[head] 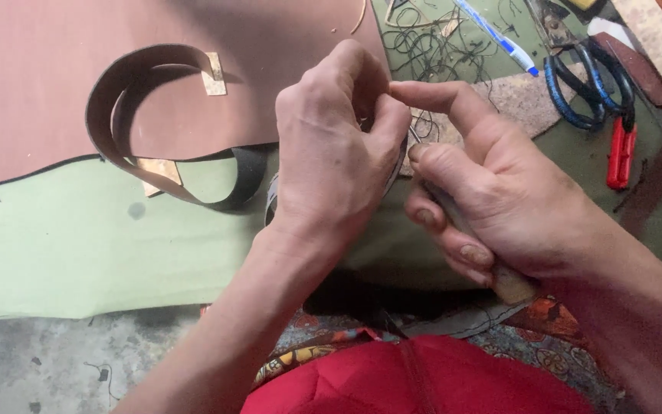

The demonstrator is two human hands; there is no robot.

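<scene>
Leather sheet (47, 84), reddish brown, covers the upper left over a pale green mat (63, 245), and a curled dark leather strap (128, 92) loops from it toward the middle. There the left hand (331, 153) is closed, fingertips pinching the strap's near end, touching the right hand (492, 199), which is closed around a wooden-handled tool (511, 285) with its forefinger stretched to the pinch. Farther right lie tangled dark thread (430, 42), a white pen (499, 34), blue-handled scissors (588, 84) and a red-handled tool (621, 153).

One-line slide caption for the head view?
Left hand pinches a dark leather strap while right hand grips a wooden-handled tool.
</scene>
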